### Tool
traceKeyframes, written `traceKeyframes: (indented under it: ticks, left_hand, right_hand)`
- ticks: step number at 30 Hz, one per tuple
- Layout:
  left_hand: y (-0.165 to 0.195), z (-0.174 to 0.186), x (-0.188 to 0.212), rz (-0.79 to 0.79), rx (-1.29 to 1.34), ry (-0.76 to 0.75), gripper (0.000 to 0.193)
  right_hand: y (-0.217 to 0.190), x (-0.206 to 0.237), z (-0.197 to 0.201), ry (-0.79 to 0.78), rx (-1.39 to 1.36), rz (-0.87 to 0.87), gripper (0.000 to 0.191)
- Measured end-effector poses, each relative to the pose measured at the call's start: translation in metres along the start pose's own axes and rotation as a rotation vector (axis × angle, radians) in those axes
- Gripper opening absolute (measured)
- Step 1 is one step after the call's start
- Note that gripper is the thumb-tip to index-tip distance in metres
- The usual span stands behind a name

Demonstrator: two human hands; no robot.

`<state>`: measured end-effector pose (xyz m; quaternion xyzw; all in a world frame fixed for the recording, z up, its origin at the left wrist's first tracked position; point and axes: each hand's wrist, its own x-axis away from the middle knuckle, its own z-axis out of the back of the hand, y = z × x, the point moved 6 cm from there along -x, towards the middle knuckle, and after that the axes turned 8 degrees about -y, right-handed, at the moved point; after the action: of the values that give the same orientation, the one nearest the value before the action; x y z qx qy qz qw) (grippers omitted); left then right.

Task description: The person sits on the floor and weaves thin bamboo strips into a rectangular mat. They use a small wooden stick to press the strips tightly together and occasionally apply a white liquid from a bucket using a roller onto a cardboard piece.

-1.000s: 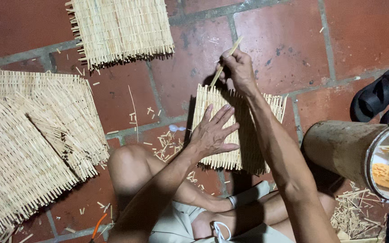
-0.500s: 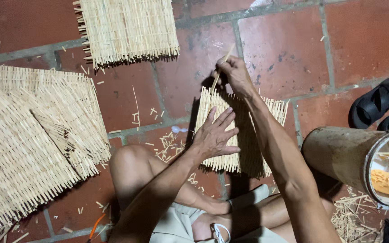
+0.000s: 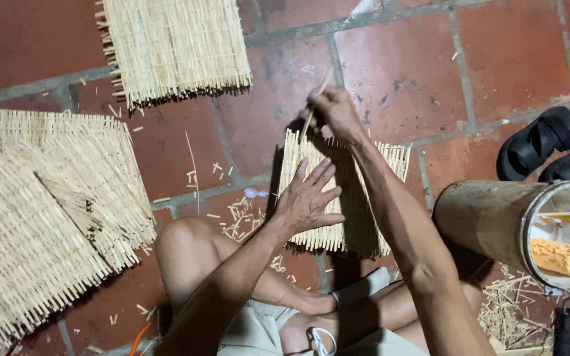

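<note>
A small woven bamboo mat (image 3: 390, 165) lies on the red tile floor in front of my knees. My left hand (image 3: 308, 198) rests flat on its near left part, fingers spread. At the mat's far edge my right hand (image 3: 334, 113) is closed around a thin bamboo strip (image 3: 316, 99) that sticks up and away from the mat. My right forearm crosses over the mat's middle and hides part of it.
More woven mats lie about: one at the top (image 3: 174, 46), a stack at the left (image 3: 41, 211). A bamboo tube container (image 3: 496, 221) holding tools lies at the right, black sandals (image 3: 549, 145) beyond it. Bamboo offcuts (image 3: 239, 217) litter the floor.
My right hand with the strip has stayed at the mat's far edge, shifting slightly. The left hand keeps pressing the mat.
</note>
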<state>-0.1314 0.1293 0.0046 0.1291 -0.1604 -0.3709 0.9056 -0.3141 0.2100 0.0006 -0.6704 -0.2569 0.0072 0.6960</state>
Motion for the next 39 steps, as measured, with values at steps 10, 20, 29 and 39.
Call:
traceKeyframes:
  ticks: [10, 20, 29, 39]
  left_hand:
    - [0.009, 0.006, 0.007, -0.006, 0.007, 0.150, 0.078]
    - [0.006, -0.001, 0.003, 0.007, -0.012, 0.084, 0.078]
    - [0.006, -0.005, 0.000, 0.028, -0.012, 0.027, 0.078]
    - [0.011, 0.007, 0.007, 0.003, 0.016, 0.090, 0.076]
  right_hand:
    - [0.012, 0.025, 0.033, 0.049, 0.142, 0.036, 0.023]
    - [0.005, 0.029, 0.025, 0.041, -0.011, 0.126, 0.026]
    - [0.012, 0.023, 0.022, 0.077, -0.017, 0.084, 0.024]
    - [0.004, 0.037, 0.007, 0.055, 0.012, 0.014, 0.022]
